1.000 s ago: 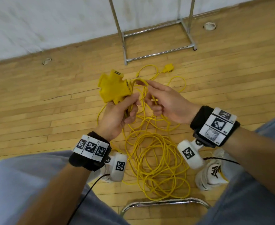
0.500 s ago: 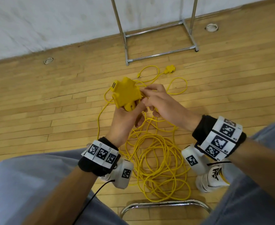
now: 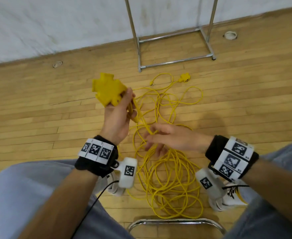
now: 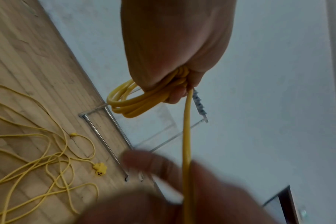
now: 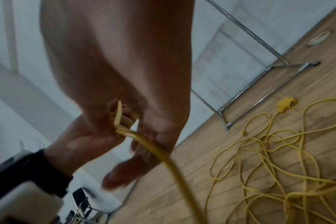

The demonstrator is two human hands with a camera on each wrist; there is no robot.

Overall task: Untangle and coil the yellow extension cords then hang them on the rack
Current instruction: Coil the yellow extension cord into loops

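My left hand (image 3: 124, 107) is raised and grips the yellow multi-outlet block (image 3: 107, 90) together with a few gathered loops of yellow cord (image 4: 136, 104). One strand (image 4: 186, 136) runs from that fist down to my right hand (image 3: 152, 137), whose thumb and fingers hold it loosely, blurred by motion. The rest of the cord lies as a tangled heap (image 3: 167, 178) on the wooden floor between my feet. A second small yellow outlet head (image 3: 185, 78) and a plug (image 3: 152, 84) lie farther out, near the chrome rack's base (image 3: 174, 62).
The rack's uprights (image 3: 131, 23) rise against a white wall. A chrome chair frame (image 3: 176, 222) sits right below me, with my white shoes (image 3: 228, 197) either side of the heap. Round floor caps (image 3: 57, 64) are set in the boards.
My left hand lifted the outlet block up and to the left. My right hand left the block and slid down the strand toward me, stretching it between the hands.
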